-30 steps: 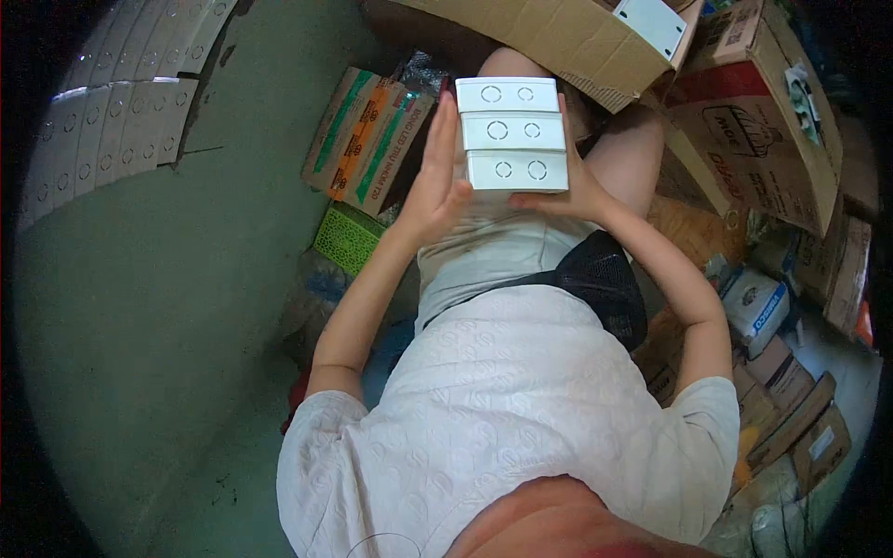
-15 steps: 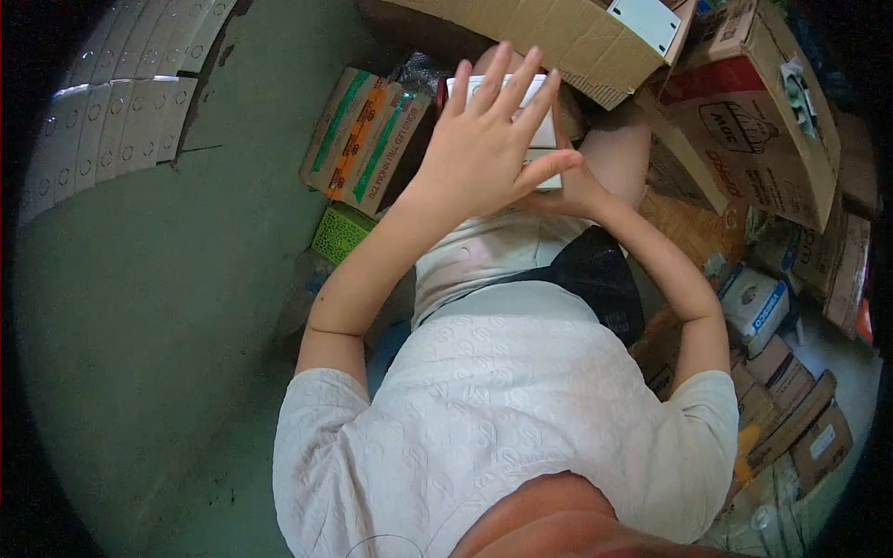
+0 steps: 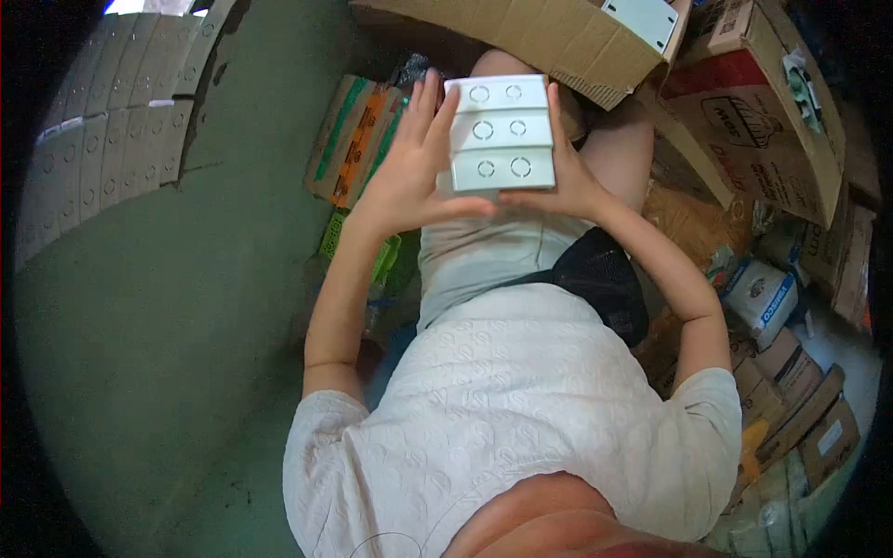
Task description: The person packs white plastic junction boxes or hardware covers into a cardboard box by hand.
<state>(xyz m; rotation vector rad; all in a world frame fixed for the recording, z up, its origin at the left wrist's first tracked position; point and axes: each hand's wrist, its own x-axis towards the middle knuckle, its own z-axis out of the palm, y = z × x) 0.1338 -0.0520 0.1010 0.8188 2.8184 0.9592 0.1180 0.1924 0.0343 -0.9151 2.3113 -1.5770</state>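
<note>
White boxes (three) sit beside the spread left hand.

White boxes: you had three.
Ring marks: you faced six, two per box.
Hands: you showed two.
Green-striped carton: you had one.
Red-banded carton: you had one.

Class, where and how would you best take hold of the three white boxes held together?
Likely by the short ends of the three white boxes, the left hand coming from the left, the right hand from the right. They lie long side against long side, so a hand along each end could span all three.
</note>
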